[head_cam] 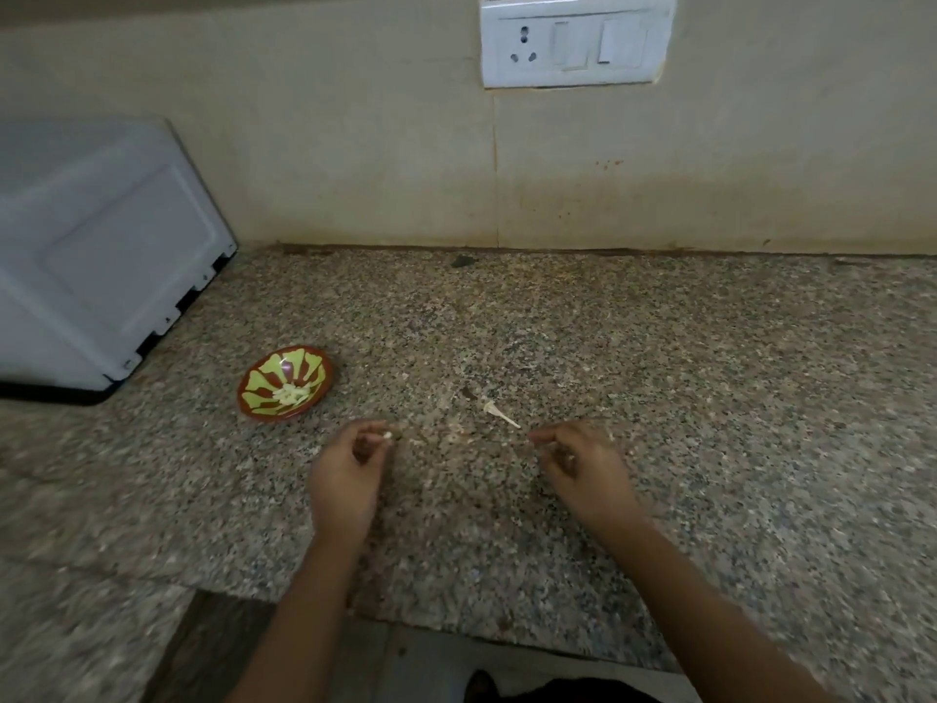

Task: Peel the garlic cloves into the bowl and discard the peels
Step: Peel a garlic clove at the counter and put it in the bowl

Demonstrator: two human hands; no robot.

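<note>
countertop (659,372): speckled polished stone | bowl (253,409): glossy glazed

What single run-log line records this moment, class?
left hand: pinching small white garlic piece | right hand: fingers curled, contents unclear | bowl: peeled cloves inside | garlic stem: on counter

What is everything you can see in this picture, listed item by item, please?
bowl: one, red-brown with green pattern, on the counter left of the hands.
peeled garlic: small pale pile, inside the bowl.
garlic stem: one, whitish, on the counter between the hands.
counter: one, speckled granite.
appliance: one, white, far left.
socket plate: one, white, on the wall.
left hand: pinching a small pale piece.
right hand: fingers curled.
</note>
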